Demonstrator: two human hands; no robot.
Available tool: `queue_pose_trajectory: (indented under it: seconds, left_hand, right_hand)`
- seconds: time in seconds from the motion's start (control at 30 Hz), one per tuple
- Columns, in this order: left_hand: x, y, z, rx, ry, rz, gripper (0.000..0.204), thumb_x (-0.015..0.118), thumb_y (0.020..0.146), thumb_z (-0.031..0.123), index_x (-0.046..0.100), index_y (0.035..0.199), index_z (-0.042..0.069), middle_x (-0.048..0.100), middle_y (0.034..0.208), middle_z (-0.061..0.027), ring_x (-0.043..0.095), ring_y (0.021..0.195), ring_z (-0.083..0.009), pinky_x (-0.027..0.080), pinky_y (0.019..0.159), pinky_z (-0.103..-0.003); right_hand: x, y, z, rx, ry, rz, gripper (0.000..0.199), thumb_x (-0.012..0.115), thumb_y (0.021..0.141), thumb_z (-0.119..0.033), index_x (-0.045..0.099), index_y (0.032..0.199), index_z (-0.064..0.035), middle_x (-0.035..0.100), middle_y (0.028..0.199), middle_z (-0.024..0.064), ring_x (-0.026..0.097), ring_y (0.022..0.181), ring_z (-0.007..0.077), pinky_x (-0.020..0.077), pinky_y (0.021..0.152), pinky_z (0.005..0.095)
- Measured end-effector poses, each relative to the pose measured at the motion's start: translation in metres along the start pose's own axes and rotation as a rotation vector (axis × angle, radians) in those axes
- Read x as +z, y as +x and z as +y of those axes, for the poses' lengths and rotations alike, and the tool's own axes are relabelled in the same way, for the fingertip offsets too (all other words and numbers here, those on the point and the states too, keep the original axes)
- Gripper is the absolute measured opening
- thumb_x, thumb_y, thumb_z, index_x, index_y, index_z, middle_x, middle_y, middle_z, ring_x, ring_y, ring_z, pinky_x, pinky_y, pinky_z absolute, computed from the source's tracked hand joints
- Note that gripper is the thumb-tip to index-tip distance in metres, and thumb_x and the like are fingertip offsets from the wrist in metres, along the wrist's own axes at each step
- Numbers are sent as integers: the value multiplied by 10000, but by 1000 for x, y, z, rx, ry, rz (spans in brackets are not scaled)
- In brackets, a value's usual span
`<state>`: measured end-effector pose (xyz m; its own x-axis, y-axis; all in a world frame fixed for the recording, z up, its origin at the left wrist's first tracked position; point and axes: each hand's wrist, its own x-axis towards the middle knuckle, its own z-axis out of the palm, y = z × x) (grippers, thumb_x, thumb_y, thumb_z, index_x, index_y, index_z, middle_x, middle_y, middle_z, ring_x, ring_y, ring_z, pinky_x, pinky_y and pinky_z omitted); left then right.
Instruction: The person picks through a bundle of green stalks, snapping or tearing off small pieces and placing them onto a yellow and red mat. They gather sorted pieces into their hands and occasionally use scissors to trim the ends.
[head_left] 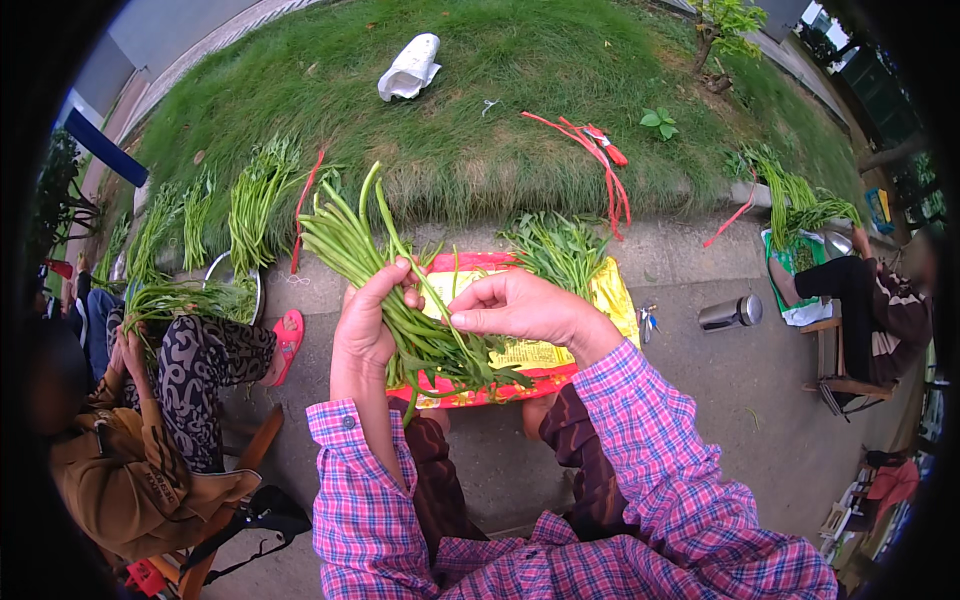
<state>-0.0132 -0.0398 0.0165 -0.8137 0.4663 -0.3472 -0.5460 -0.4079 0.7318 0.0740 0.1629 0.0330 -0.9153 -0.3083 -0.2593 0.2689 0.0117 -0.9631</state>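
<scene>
Left hand is closed around a bunch of long green leafy vegetable stems, holding them upright and fanned so single stalks stand apart; right hand has thumb and forefinger pinched together on one stem at the bunch's middle. Both work above a red-and-yellow woven plastic sack spread on the pavement, which catches a loose heap of green cuttings. A seated person's hand at left holds a similar bunch.

Bundle of stalks above sack on pavement, grass mound behind, flask right.
</scene>
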Motion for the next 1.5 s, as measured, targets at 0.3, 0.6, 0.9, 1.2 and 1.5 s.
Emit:
queue_pose_trajectory:
  seconds: [0.3, 0.6, 0.9, 1.2, 1.5]
  left_hand:
    - [-10, -3, 10, 43, 3, 55, 113, 660, 876, 102, 623, 942, 18, 647, 785, -69, 582, 591, -124, 499, 575, -274]
    - [-19, -8, 19, 117, 50, 109, 146, 657, 891, 122, 622, 965, 1, 627, 809, -61, 569, 593, -124, 507, 611, -306]
    - [-26, -6, 22, 181, 47, 162, 162, 659, 888, 129, 627, 972, -7, 619, 788, -59, 576, 596, -131, 508, 597, -296]
    - [-27, -3, 20, 208, 68, 244, 130, 666, 880, 117, 614, 936, 12, 620, 778, -73, 582, 576, -142, 506, 545, -286]
    - [-8, -2, 13, 162, 132, 230, 96, 638, 875, 92, 577, 924, 35, 693, 891, -139, 573, 566, -130, 499, 523, -256]
  right_hand:
    - [-9, -1, 1, 95, -104, 47, 249, 692, 899, -253, 709, 989, -22, 690, 907, 17, 612, 859, 94, 504, 784, 276]
    - [-18, -8, 2, 69, -128, 174, 248, 706, 892, -181, 694, 1079, -18, 697, 925, 15, 612, 833, 78, 505, 754, 254]
    - [-26, -8, 18, -21, -328, 259, 254, 616, 932, -157, 677, 1107, 17, 711, 912, 53, 639, 759, 110, 515, 721, 282]
    - [-17, -10, 5, 55, -124, 233, 232, 575, 945, -120, 630, 1124, 15, 699, 921, 70, 674, 770, 118, 525, 725, 276]
    - [-32, -9, 26, 14, -261, 305, 186, 703, 874, -184, 708, 944, -12, 705, 893, 62, 642, 853, 122, 519, 788, 291]
